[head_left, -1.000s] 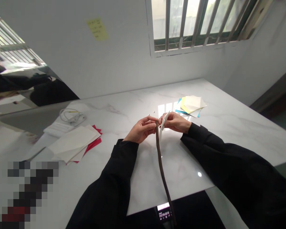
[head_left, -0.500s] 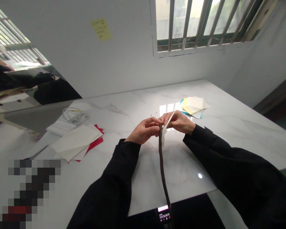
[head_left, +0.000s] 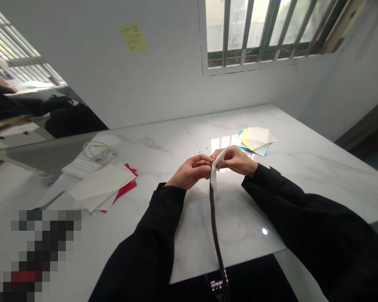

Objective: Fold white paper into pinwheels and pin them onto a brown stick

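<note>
Nearby lie cream papers [head_left: 101,183] and a cable [head_left: 104,156]; the hands [head_left: 191,171] [head_left: 240,161] pinch a brown stick [head_left: 213,216] (left) and white sheet [head_left: 213,180] (right).

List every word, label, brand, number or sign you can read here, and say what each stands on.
No text can be read.
Yellow note on the wall: written lines, too blurred to read.
Lit screen at the bottom: marks too small and blurred to read.

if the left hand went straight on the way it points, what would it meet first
Likely the white slip in the right hand, just beyond the brown stick that the left hand holds, though depth is unclear.
</note>
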Demonstrator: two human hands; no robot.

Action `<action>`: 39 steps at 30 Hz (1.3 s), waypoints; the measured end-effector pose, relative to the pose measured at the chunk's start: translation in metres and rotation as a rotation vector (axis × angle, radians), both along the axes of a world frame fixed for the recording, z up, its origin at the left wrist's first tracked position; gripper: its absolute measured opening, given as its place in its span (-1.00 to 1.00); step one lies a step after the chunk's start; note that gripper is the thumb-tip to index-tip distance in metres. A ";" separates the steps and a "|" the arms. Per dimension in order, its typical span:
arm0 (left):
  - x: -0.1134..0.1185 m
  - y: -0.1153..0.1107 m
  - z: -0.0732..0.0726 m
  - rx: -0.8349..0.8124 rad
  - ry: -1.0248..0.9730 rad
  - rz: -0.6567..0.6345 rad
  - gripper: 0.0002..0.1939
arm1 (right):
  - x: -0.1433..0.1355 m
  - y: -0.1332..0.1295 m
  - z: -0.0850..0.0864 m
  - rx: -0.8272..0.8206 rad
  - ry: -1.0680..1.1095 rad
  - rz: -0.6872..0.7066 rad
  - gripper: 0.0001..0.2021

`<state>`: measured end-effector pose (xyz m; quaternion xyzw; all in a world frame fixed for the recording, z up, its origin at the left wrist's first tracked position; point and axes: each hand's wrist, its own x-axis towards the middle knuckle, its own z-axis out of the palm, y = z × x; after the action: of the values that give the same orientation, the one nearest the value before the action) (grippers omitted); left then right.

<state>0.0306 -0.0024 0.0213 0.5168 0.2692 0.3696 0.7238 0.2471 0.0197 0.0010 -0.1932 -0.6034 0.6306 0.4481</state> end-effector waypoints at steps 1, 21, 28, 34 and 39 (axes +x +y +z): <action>0.000 0.000 0.000 -0.004 -0.001 0.001 -0.62 | 0.000 0.000 0.000 -0.006 -0.004 0.001 -0.78; 0.000 0.004 -0.004 -0.005 -0.036 -0.012 -0.65 | -0.001 -0.001 0.001 -0.077 -0.032 -0.012 -0.67; -0.003 0.004 -0.006 0.008 0.002 -0.029 -0.70 | -0.002 0.001 -0.002 -0.036 0.030 0.044 -0.79; -0.002 0.002 -0.002 0.043 -0.042 -0.076 -0.74 | -0.002 -0.001 0.004 0.030 0.061 0.076 -0.78; -0.002 0.002 -0.002 0.053 -0.042 -0.079 -0.75 | -0.003 -0.002 0.005 0.029 0.053 0.046 -0.74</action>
<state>0.0288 -0.0007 0.0191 0.5382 0.2234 0.3583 0.7295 0.2437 0.0175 0.0057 -0.1558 -0.6047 0.6369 0.4521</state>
